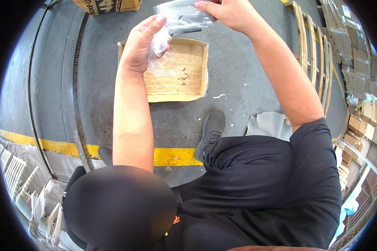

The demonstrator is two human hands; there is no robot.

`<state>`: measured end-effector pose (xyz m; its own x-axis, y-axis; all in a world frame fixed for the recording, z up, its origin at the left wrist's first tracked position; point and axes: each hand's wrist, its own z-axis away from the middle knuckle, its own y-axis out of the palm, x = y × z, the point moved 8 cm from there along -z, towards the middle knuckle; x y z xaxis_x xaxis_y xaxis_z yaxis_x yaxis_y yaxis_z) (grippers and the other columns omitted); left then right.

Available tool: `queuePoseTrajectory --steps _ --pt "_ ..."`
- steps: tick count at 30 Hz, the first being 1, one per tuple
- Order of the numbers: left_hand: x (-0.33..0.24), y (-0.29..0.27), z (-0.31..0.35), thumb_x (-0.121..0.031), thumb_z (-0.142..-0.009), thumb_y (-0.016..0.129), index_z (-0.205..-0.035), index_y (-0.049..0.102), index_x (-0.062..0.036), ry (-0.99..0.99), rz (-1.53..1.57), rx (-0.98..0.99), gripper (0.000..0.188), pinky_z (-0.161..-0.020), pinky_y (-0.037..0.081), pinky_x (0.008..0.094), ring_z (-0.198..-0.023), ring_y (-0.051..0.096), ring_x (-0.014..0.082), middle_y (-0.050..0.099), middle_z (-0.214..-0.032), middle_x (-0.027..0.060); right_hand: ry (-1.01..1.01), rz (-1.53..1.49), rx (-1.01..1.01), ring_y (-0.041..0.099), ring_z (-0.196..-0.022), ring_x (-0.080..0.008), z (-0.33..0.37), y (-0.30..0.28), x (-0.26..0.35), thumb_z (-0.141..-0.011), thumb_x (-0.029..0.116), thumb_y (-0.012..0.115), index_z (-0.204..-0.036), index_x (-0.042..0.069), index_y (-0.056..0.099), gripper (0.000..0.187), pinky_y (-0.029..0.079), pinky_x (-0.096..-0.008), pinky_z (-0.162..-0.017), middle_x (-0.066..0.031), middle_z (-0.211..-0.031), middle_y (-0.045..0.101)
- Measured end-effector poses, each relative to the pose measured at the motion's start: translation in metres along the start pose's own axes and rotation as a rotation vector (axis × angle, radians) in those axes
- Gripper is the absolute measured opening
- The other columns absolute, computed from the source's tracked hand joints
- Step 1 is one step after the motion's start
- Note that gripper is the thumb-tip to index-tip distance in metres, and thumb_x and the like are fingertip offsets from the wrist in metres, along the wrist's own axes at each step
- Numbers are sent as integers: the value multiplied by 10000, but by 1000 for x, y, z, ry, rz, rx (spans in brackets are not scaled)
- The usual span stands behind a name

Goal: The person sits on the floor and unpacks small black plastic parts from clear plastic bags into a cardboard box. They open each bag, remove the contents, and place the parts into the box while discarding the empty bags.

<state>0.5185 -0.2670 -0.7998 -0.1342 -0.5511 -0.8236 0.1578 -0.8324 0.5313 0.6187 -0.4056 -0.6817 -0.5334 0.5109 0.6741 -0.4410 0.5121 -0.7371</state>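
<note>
Far to the left of the left hand, a long metal strip [76,83] runs along the grey floor [238,58]. Beyond and slightly left of that hand, at the upper edge, sits a cardboard box [113,6] with dark printing. The bare left hand [140,42] is closed around crumpled clear plastic [158,44], which hangs from its palm side, thumb uppermost. Below this hand and to its right, a shallow cardboard tray [188,62] lies on the floor, a few small dark pieces [183,77] in it; the hand and plastic cover its upper left corner. Between the two hands is a flat clear plastic bag [182,12], with thin dark items or marks showing at it; which of these they are is hard to tell. The right hand [230,12] pinches the bag's right edge, thumb on top, its other fingers partly cut off by the picture's edge. Nearer the body than the right hand are a dark shoe [213,129] and, right of it, a pale grey sheet [269,125]. To the right of the right hand stands a wooden pallet [300,35], then plastic-wrapped stacked cardboard [349,42].
</note>
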Motion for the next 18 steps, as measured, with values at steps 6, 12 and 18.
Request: queuePoseTrajectory --steps 6,12,18 --pt "0 8 -3 -137 -905 719 -1099 676 -23 9 35 34 229 -411 425 187 -561 633 71 681 -832 24 181 -451 93 624 -729 -133 -7 18 -35 -914 61 642 -1064 -10 658 167 507 -291 -667 -48 -836 686" --pt "8 -12 -2 -85 -868 701 -1109 699 -10 -32 77 -34 253 -417 432 221 -557 609 86 696 -822 45 16 -131 -69 638 -791 -173 -3 0 -6 -872 54 669 -1147 13 616 284 536 -327 -733 -81 -933 668" --pt "16 -19 -5 -87 -884 668 -1021 693 -15 -79 105 -60 157 -407 415 228 -540 594 103 654 -778 37 -316 286 -136 630 -977 -316 14 0 45 -793 39 682 -1133 41 633 344 521 -404 -881 -139 -1036 647"
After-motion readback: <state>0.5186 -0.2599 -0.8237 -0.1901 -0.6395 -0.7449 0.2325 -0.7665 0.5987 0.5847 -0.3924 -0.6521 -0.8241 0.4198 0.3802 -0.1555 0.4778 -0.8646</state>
